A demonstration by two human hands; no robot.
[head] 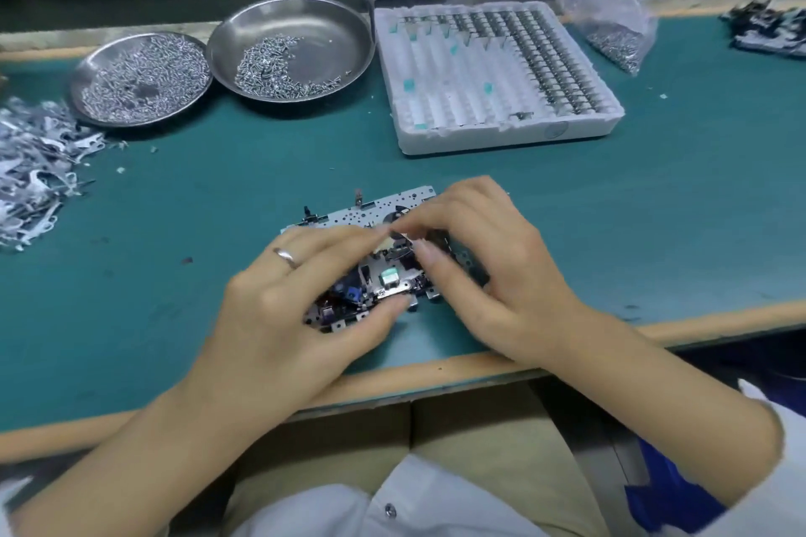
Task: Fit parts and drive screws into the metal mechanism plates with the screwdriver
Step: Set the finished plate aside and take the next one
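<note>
Mechanism plate (384, 231) lies centre frame on green mat (218, 196). Left hand (301, 296) fingers curled, gripping its near edge; right hand (479, 257) pinches a small part (394, 238) over it, fingertips blurred

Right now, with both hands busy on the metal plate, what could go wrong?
1. The small part pinched between the left hand and right hand could slip and drop into the metal plate.
2. The plate lies close to the table edge; a push might slide it off.
3. A sleeve could brush the nearer screw dish and scatter screws.
</note>
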